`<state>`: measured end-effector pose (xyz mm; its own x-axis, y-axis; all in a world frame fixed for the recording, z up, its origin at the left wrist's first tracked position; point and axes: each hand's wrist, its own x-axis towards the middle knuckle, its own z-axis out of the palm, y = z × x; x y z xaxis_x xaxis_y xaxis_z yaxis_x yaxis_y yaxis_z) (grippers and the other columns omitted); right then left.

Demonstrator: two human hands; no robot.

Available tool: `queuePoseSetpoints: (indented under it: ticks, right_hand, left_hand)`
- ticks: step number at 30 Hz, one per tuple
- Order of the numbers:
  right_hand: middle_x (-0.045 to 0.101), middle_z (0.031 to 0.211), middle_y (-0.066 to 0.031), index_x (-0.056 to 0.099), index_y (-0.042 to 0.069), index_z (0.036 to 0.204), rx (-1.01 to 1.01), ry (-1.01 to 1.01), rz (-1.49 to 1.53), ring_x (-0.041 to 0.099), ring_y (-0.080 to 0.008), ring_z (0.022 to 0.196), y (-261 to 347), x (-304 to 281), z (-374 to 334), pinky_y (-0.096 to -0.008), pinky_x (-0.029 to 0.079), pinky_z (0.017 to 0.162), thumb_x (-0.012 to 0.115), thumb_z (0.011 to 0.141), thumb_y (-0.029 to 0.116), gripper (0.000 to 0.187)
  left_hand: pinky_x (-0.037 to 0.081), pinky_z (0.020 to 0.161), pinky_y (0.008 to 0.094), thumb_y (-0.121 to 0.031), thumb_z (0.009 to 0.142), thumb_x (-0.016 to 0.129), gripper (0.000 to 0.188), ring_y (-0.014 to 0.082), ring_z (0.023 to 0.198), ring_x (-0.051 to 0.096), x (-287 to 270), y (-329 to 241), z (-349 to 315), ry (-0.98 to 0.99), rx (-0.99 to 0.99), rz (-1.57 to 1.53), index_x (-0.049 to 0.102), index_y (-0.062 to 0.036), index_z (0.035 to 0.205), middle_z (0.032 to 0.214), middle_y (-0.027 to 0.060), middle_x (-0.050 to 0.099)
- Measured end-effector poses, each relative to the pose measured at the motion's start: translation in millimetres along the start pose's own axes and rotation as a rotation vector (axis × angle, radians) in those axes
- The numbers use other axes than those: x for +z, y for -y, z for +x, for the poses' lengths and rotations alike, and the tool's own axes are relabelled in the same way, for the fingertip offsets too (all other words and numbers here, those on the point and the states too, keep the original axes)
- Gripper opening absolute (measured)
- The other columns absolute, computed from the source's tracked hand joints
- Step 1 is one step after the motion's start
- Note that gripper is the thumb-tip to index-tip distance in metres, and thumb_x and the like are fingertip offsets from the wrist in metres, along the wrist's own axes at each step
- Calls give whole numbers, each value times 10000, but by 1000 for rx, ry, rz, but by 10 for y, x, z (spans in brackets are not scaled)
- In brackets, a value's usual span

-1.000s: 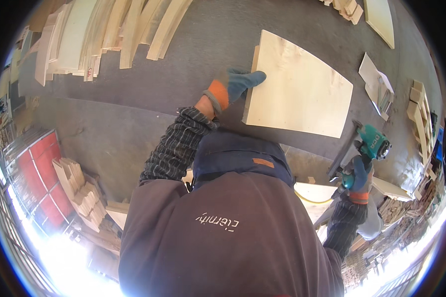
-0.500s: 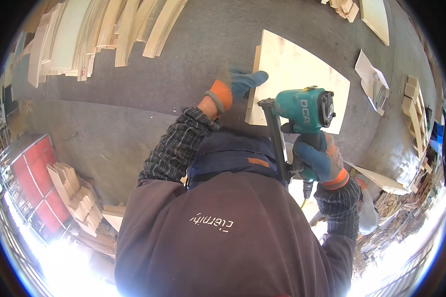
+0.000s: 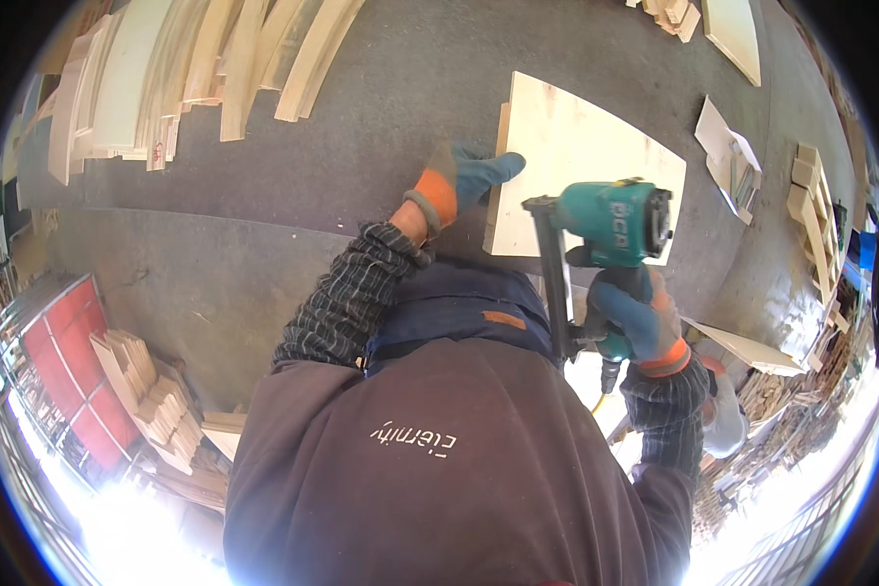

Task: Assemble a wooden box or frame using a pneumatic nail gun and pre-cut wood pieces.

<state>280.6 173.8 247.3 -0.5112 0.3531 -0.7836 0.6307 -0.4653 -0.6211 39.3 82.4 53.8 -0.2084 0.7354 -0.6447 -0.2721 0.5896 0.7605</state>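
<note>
A pale wooden board [image 3: 581,156] lies on the dark worktable, with a narrow wood strip [image 3: 504,127] showing along its left edge. My left hand [image 3: 474,174], in a blue and orange glove, grips that edge, its thumb on top of the board; the other fingers are partly hidden. In my gloved right hand [image 3: 637,317] is a teal pneumatic nail gun [image 3: 610,220], held by its handle. The gun's nose is over the near part of the board; I cannot tell whether it touches. A hose fitting [image 3: 609,376] hangs below the handle.
Long wood strips [image 3: 234,68] lie in a row at the far left. An opened paper pack [image 3: 728,156] and stacked wood pieces [image 3: 813,215] are at the right. A panel [image 3: 747,347] lies at the near right. Left below stand a red panel [image 3: 78,361] and piled wood [image 3: 151,400].
The nail gun and my right hand have shifted a little to the right, away from the board's left edge. My left hand keeps its grip, slightly lower in view.
</note>
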Motion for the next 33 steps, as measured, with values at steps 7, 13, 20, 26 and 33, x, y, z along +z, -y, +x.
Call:
queuePoseSetpoints:
  ticks: [7,13,20,26,33]
  right_hand:
    - [630,686,-42,605,-60,1354,-91,-36,129,583,-113,589,-35,-182,52,-263,473,561,558,905,108,481]
    - [628,677,-42,617,-69,1339,-94,-30,109,589,-116,586,64,-204,129,-269,483,563,564,910,138,479]
    - [628,701,-44,641,-43,1318,-103,-34,119,599,-119,595,231,-203,287,-273,494,565,592,923,186,459]
    - [620,737,-23,652,-19,1301,-59,-45,140,599,-99,613,354,-100,391,-262,494,568,618,938,187,420]
    - [621,731,-19,657,-8,1300,-81,12,110,597,-93,615,333,-140,445,-255,505,571,626,954,191,400]
  left_hand:
    - [530,1057,369,-500,1008,672,714,254,1193,671,53,279,-51,329,-51,-499,578,101,1381,1303,200,679]
    - [493,1112,384,-477,1033,637,705,258,1251,640,191,216,-197,436,-13,-776,519,87,1439,1381,193,636]
    - [498,1101,374,-463,1047,618,672,247,1235,646,247,293,-215,369,-9,-693,532,84,1426,1370,182,644]
    - [562,1021,342,-419,1062,612,620,229,1164,684,285,215,-318,186,-39,-511,538,83,1418,1308,187,675]
    - [593,844,327,-329,943,760,553,186,974,719,323,11,-533,95,84,-160,624,55,1318,1159,151,735]
